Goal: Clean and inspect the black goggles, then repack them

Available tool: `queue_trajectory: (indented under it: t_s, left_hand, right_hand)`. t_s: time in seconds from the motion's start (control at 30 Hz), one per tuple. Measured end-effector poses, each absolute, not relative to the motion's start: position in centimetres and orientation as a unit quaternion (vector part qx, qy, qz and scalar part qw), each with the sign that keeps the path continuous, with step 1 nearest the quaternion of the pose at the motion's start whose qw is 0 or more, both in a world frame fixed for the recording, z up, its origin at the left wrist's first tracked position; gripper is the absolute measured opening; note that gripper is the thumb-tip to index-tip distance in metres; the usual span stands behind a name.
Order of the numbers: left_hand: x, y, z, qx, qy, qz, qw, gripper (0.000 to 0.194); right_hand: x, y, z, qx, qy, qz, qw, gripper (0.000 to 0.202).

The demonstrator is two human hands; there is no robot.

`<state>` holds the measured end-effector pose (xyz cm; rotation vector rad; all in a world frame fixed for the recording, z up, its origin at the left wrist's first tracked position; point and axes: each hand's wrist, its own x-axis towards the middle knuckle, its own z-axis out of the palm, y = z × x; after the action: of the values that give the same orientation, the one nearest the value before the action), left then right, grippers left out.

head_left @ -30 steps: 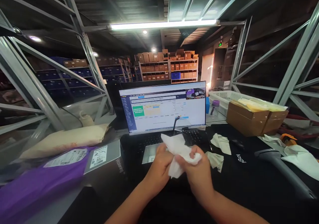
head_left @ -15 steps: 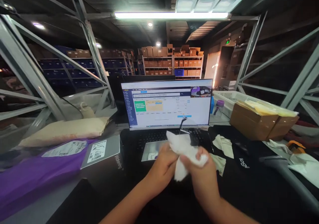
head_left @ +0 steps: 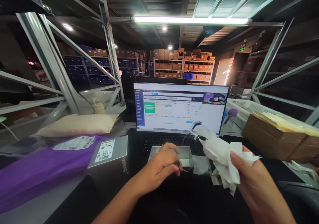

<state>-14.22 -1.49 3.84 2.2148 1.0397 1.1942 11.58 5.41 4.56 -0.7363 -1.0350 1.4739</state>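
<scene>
My left hand (head_left: 163, 164), fingers curled together, pinches a small dark piece with a thin bright wire-like end; its kind is unclear. Just behind that hand lies an open grey box (head_left: 185, 152), partly covered by the fingers. My right hand (head_left: 251, 174) is closed on crumpled white tissue (head_left: 224, 154). From the tissue's far end a thin black-and-clear item (head_left: 199, 136) sticks out in front of the screen; what it is cannot be made out. Between the hands lies a translucent plastic bag (head_left: 201, 166).
A monitor (head_left: 171, 114) and black keyboard (head_left: 159, 139) stand ahead. At left are a silver-grey box (head_left: 109, 154), a purple parcel (head_left: 57, 164) and a beige package (head_left: 77, 124). Cardboard boxes (head_left: 271, 136) and a white crate (head_left: 241, 108) are at right.
My hands have moved apart: the right has gone right with the tissue, while the left has let go of the tissue and holds a small dark piece. The view has shifted left.
</scene>
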Motion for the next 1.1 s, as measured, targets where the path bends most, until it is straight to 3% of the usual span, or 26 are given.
queue_trajectory:
  t_s: [0.33,0.63,0.8,0.97,1.1]
  left_hand:
    - [-14.2,-1.2,3.3,0.761,0.404,0.466,0.201,0.044]
    - [-11.8,-0.9,2.0,0.739,0.422,0.489,0.192,0.048]
    - [-11.5,-1.1,2.0,0.757,0.406,0.476,0.19,0.041]
    - [-11.4,-0.8,1.6,0.785,0.411,0.437,0.153,0.042]
    - [-11.4,-0.8,1.3,0.796,0.437,0.405,0.103,0.039]
  right_hand:
    - [10.6,5.1,4.3,-0.28,-0.416,0.596,0.627,0.042]
    - [6.8,0.8,4.7,-0.135,-0.433,0.756,0.472,0.038]
    - [6.3,2.0,3.3,-0.117,-0.448,0.74,0.487,0.038]
    - [5.0,2.3,2.2,-0.142,-0.417,0.737,0.513,0.059]
    - [4.8,2.6,2.1,-0.172,-0.44,0.726,0.5,0.06]
